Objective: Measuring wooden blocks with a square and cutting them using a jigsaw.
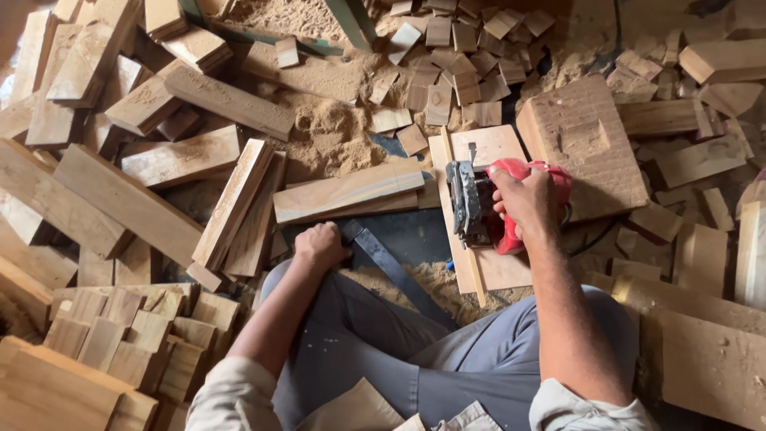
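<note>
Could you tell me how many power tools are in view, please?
1: a red power saw on a board, gripped by the right hand. Others may lie hidden under the offcuts.

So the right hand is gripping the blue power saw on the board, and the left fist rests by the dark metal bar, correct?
Not quite: the head view shows the power saw is red, not blue. The right hand grips it on the board, and the left hand, closed in a fist, rests by the dark metal bar.
</note>
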